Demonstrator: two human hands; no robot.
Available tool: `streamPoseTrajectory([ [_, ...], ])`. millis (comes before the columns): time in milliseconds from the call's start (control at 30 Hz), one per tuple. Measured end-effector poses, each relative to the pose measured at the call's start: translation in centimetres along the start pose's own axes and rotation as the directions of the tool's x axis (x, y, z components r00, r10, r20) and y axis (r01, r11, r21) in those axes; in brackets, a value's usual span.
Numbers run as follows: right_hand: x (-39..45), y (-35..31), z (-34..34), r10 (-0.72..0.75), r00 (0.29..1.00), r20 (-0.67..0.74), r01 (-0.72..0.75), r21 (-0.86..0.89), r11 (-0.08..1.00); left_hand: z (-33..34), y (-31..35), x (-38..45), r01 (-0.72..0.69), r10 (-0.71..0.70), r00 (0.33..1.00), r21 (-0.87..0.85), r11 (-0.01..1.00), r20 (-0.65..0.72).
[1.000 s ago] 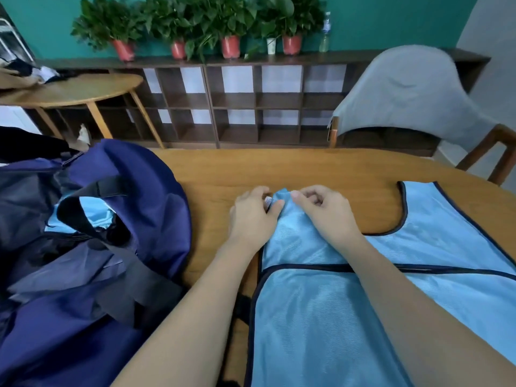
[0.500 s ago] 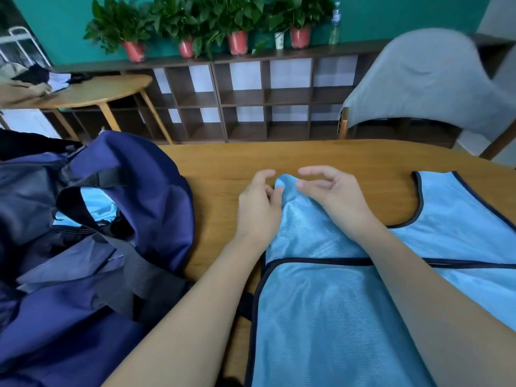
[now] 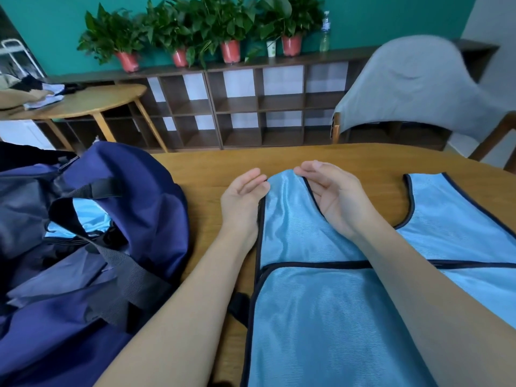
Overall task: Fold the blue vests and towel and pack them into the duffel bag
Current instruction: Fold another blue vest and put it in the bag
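A light blue vest (image 3: pixel 315 297) with dark trim lies flat on the wooden table (image 3: pixel 206 174), its left shoulder strap pointing away from me. My left hand (image 3: pixel 243 196) rests edge-on against the strap's left side, fingers apart. On the strap's right side, my right hand (image 3: pixel 332 196) stands edge-on too, fingers loosely curved, holding nothing. The navy duffel bag (image 3: pixel 117 196) sits open at the left, with light blue fabric (image 3: pixel 86 208) showing inside under its black handle.
A grey padded chair (image 3: pixel 413 88) stands at the table's far right. Behind the table runs a low dark shelf unit (image 3: pixel 251 107) topped with several potted plants. A round side table (image 3: pixel 83 101) with clothes stands far left.
Both hands have let go of the pinched strap tip and opened, now flanking the strap, which lies flatter and longer. The view has shifted slightly.
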State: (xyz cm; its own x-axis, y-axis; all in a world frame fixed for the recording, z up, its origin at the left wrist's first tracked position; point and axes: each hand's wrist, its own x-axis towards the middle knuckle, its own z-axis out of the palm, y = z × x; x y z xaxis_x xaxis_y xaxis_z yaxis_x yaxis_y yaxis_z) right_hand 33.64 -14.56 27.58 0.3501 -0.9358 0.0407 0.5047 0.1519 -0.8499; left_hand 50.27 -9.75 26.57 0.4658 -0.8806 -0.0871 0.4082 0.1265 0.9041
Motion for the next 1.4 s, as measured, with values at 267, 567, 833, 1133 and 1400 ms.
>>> streamPoseTrajectory([
  [267, -0.2, 0.1, 0.2, -0.159, 0.979, -0.129, 0.161, 0.008, 0.987, -0.2, 0.6, 0.1, 0.004, 0.000, 1.000, -0.115, 0.993, 0.028],
  [567, -0.3, 0.5, 0.1, -0.165, 0.983, -0.084, 0.141, -0.235, 0.962, -0.2, -0.1, 0.0, -0.097, 0.078, 0.993, 0.222, 0.970, 0.092],
  [833, 0.1, 2.0, -0.7, -0.255, 0.966, -0.025, 0.120, -0.835, 0.537, -2.0, -1.8, 2.0, -0.410, 0.306, 0.892, 0.881, 0.236, 0.333],
  [1133, -0.4, 3.1, -0.5, 0.051, 0.978, 0.204, 0.211, -0.947, -0.242, -2.0, -1.5, 1.1, -0.397, 0.001, 0.916, 0.905, -0.150, 0.402],
  [1400, -0.4, 3.4, -0.9, 0.090, 0.987, 0.130, 0.151, -0.946, -0.285, -2.0, -1.4, 1.2, -0.280, -0.075, 0.960, 0.933, -0.225, 0.270],
])
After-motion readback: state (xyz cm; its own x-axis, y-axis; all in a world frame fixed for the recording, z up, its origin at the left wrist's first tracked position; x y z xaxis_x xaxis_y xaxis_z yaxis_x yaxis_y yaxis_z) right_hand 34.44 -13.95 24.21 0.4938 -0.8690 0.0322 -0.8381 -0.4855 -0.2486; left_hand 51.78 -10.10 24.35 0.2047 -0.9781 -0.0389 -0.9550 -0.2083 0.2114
